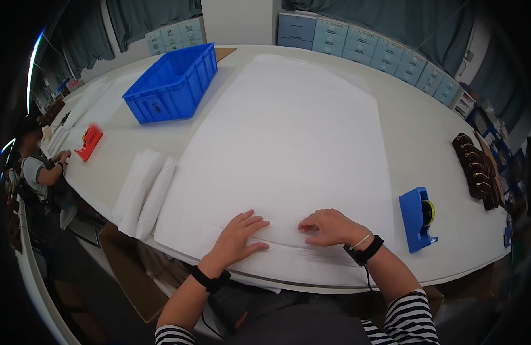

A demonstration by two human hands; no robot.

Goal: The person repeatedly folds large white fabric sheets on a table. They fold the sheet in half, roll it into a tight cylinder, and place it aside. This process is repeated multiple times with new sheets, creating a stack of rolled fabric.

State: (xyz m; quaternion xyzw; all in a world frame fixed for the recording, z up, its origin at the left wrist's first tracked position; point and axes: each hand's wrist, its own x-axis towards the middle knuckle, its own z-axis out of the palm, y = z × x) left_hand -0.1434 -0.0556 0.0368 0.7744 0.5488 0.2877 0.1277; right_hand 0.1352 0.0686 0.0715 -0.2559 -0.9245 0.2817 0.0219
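A large stack of thin white sheets lies flat on the table before me. My left hand rests on its near part, fingers spread, beside a fold line. To its right, my right hand is low over the same sheets, fingers curved and thumb a little apart, with nothing visible in it. Left of the stack are rolled or folded white bundles. A blue tape dispenser with a yellowish roll stands to the right of my right hand.
A blue plastic crate stands at the far left of the table. Beyond it are a red tape dispenser and a person at the edge. Dark brown items with gold-coloured hardware lie far right. Drawer cabinets line the back.
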